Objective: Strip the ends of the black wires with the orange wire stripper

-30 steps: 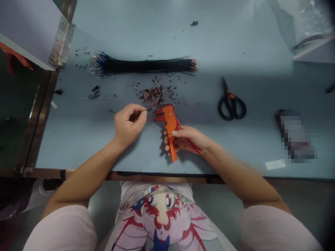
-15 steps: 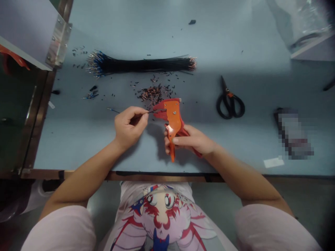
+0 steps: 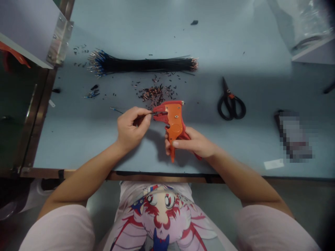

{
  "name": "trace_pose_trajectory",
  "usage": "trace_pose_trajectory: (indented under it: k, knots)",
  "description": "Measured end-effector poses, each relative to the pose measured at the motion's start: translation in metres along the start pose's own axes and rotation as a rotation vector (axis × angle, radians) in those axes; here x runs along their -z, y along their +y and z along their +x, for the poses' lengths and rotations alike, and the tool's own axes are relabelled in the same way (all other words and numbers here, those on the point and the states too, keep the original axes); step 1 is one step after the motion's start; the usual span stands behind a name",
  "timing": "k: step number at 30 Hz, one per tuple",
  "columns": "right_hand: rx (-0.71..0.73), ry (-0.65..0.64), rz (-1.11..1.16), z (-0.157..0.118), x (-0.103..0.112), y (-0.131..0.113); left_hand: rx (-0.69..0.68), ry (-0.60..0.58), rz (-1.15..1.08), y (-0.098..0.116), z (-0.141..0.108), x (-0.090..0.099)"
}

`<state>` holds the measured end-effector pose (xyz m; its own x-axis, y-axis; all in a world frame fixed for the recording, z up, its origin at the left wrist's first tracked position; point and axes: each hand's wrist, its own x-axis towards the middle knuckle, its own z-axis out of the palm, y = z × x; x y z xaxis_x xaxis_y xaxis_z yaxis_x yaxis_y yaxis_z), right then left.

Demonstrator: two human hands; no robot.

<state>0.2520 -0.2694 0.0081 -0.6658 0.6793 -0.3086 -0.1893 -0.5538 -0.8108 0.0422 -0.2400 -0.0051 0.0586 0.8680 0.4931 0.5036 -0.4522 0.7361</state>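
My left hand (image 3: 133,127) pinches a thin black wire (image 3: 117,111) whose blue-and-metal end sticks out to the left. The wire's other end sits at the red jaws of an orange wire stripper (image 3: 175,120). My right hand (image 3: 193,142) is wrapped round the stripper's handles and holds it upright. Just above the jaws lies a pile of stripped insulation and copper bits (image 3: 153,94). Farther up the table a long bundle of black wires (image 3: 146,65) lies crosswise, blue terminals at its left end and bare copper at its right.
Black-handled scissors (image 3: 230,103) lie to the right. Beyond them are a blurred-out dark device (image 3: 293,134) and a white label (image 3: 273,164). Loose blue terminals (image 3: 92,93) lie at left, near a metal bracket (image 3: 59,40). A clear plastic bag (image 3: 311,21) is at the upper right.
The stripper has turned slightly, and its jaws look more apart around the wire end. My left hand and the wire have shifted a little to the right.
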Motion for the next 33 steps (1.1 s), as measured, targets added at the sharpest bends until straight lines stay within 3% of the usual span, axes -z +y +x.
trace_pose_trajectory:
  k: [16,33]
  knots:
    - [0.003,-0.012,-0.004,-0.0020,-0.0026,0.0002,0.024,-0.037,0.013,0.0013,-0.0019,-0.0008]
    - [0.029,-0.013,-0.152,-0.0011,-0.0048,0.0036,-0.144,-0.052,0.072,0.0033,0.0007,0.0026]
